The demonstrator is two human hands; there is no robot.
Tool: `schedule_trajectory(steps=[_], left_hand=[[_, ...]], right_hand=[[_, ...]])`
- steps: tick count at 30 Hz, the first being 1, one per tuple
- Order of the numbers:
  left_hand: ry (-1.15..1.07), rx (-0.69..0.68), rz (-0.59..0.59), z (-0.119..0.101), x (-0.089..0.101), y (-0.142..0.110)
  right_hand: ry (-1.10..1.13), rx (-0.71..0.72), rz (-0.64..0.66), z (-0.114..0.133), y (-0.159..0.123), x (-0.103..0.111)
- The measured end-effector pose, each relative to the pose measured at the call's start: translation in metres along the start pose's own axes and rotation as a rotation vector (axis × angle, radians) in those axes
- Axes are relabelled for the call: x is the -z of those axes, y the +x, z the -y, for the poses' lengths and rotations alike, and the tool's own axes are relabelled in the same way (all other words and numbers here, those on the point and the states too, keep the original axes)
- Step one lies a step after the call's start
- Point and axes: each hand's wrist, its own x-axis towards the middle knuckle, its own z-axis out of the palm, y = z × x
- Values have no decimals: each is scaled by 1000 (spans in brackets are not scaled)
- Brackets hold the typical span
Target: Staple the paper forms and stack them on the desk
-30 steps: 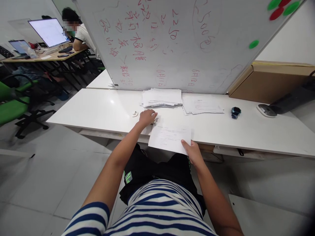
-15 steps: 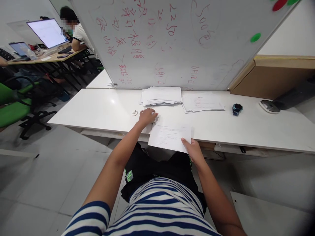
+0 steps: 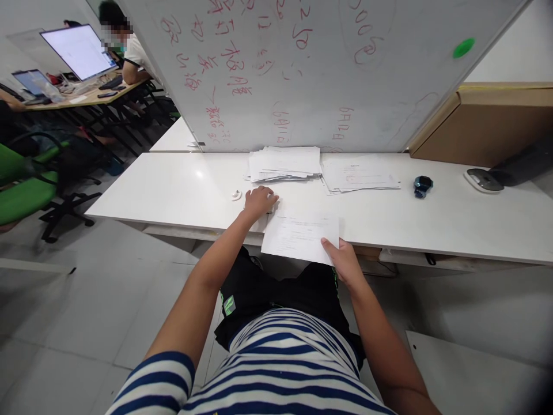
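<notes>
My right hand (image 3: 345,262) pinches the right edge of a white printed sheet of paper (image 3: 298,236), thumb on top. The sheet reaches over the desk's front edge above my lap. My left hand (image 3: 260,203) rests on the desk at the sheet's upper left corner, its fingers curled over a small object mostly hidden beneath them. A small white curved item (image 3: 236,195) lies just left of that hand. Behind it stands a thick stack of papers (image 3: 285,164), with a second, lower stack of papers (image 3: 363,174) to its right.
A whiteboard (image 3: 319,75) with red writing rises at the back of the white desk (image 3: 173,190). Farther right are a dark watch (image 3: 422,186), a computer mouse (image 3: 484,180) and a cardboard box (image 3: 496,127). At left are a green chair (image 3: 28,190) and a person at another desk.
The camera view has shifted slightly. Both hands and the sheet keep nearly the same positions on the desk.
</notes>
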Motion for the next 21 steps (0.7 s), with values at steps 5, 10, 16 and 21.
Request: schedule_trajectory(steps=[5,10,16,21], left_hand=[[1,13,2,-1,0,0],[-2,19,4,-5,0,-1],[3,20,-9,-8,-2,-3],[12,35,-5,-9,-2,-4]], right_hand=[[-1,44,16,13,-5,1],[-51,62,28,30,-13,2],[-148,114,0,49,-20,-2],[-180,162,5,60,-25,-7]])
